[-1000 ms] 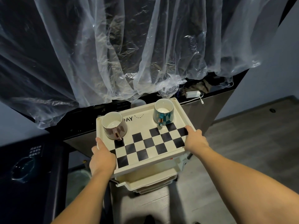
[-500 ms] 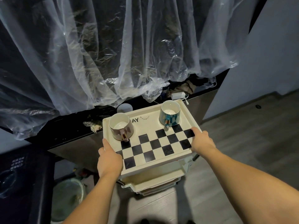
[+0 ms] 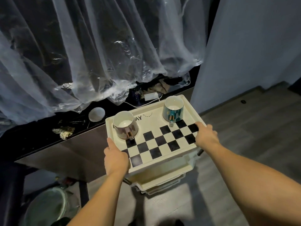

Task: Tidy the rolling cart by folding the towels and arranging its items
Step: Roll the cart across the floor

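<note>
Fingers of the left hand [image 3: 116, 158] curl under the near left corner of the cream tray [image 3: 157, 111], thumb lying along its left rim; fingers of the right hand [image 3: 205, 136] wrap over the tray's right edge in the same way, so both hands grip it. The tray sits on top of the rolling cart [image 3: 160, 180], whose lower cream tiers show just beneath the near edge. No towels can be seen.

At the far left, a dark appliance front runs down the edge of the view, and below it a round, pale green bin [image 3: 47, 207] stands on the floor. Clear plastic sheeting [image 3: 91, 51] hangs in heavy folds across the whole far side, its hem bunched on a dark bench [image 3: 48, 141]. On that bench lie a crumpled scrap [image 3: 64, 131], a small round white dish [image 3: 96, 114] and, further right, a white charger block [image 3: 151, 96] with its cable trailing toward the tray.

The tray's near half is a black and white chequer pattern; printed letters "AY" show on its plain far half. A brownish mug [image 3: 125, 125] stands upright at the far left corner, handle toward the near side. A teal patterned mug [image 3: 173, 110] stands upright at the far right corner, handle likewise near.

To the right, a plain pale wall [image 3: 254, 46] rises, and grey wood-look floor [image 3: 247, 131] spreads out below it.
</note>
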### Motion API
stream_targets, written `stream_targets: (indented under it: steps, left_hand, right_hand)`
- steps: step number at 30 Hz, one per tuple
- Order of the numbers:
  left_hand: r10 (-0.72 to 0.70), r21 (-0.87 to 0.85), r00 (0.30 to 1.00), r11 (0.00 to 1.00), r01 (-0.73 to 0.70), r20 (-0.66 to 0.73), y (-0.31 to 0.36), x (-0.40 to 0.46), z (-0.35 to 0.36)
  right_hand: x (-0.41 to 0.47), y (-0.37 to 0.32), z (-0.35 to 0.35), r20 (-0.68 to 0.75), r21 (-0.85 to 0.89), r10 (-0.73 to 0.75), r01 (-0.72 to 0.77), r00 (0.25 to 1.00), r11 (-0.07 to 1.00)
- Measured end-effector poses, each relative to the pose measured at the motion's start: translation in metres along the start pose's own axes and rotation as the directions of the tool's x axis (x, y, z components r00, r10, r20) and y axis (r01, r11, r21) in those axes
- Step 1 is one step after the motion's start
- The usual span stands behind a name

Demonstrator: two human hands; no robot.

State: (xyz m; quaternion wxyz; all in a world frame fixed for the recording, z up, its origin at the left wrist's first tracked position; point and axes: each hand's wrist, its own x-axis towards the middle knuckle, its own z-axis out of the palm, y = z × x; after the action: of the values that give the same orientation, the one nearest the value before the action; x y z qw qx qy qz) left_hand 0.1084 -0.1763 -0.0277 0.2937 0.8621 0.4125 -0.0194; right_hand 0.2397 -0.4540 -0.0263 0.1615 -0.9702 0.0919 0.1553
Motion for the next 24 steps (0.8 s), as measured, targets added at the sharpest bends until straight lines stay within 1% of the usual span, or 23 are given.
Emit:
stream_targets:
  steps: [7, 10, 15, 24]
  left_hand:
    - [-0.012, -0.017, 1.0, 1.0, 0.012, -0.004, 0.059, -0.03, 0.046]
    - [-0.012, -0.017, 1.0, 1.0, 0.012, 0.0, 0.083, -0.039, 0.065]
    - [-0.013, -0.014, 1.0, 1.0, 0.013, -0.002, 0.127, -0.057, 0.095]
    - [-0.056, -0.079, 0.996, 0.996, 0.05, -0.071, 0.224, -0.085, 0.158]
  right_hand:
    - [0.038, 0.044, -0.028, -0.05, -0.039, 0.05, -0.052, 0.997, 0.998]
    - [0.06, 0.065, -0.039, -0.064, -0.019, 0.053, -0.055, 0.997, 0.998]
    - [0.096, 0.106, -0.061, -0.051, -0.005, 0.03, -0.03, 0.998, 1.0]
    - [0.18, 0.178, -0.115, -0.034, 0.027, -0.054, 0.055, 0.998, 0.998]
